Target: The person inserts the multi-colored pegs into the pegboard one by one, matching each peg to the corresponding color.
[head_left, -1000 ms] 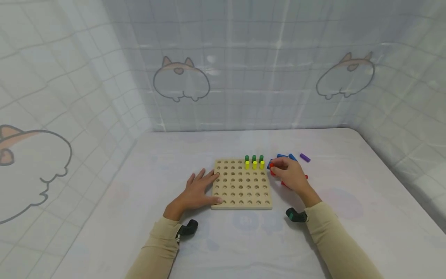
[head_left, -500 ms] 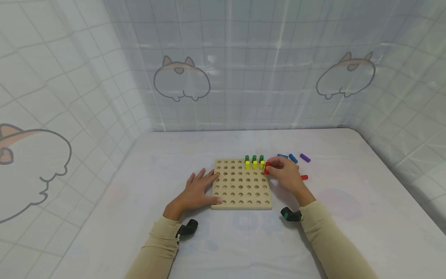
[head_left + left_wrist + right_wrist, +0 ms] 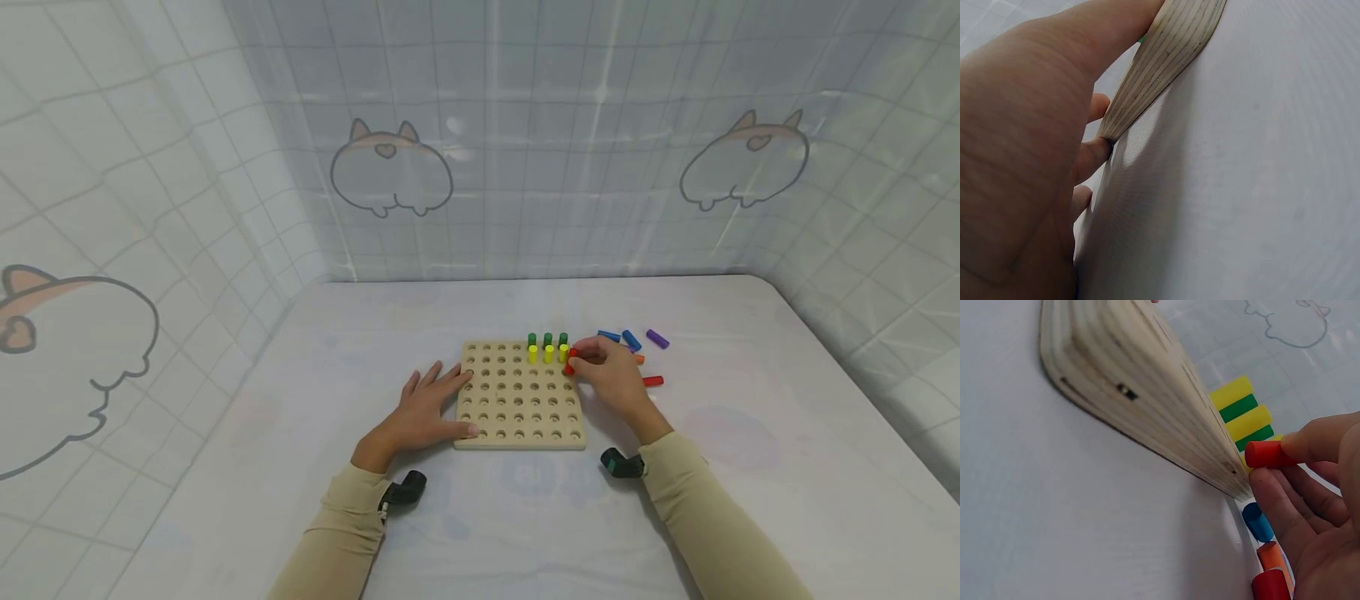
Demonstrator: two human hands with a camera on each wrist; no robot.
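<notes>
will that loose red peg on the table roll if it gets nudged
Probably: the red peg is a smooth round cylinder lying on its side on the table. It looks stiff and likely light. The soft-looking cloth may slow it.

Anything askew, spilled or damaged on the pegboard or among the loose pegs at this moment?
Nothing stands out. Green pegs and yellow pegs stand upright in the pegboard; the right hand pinches a red peg; the left hand rests flat against the board's edge.
</notes>
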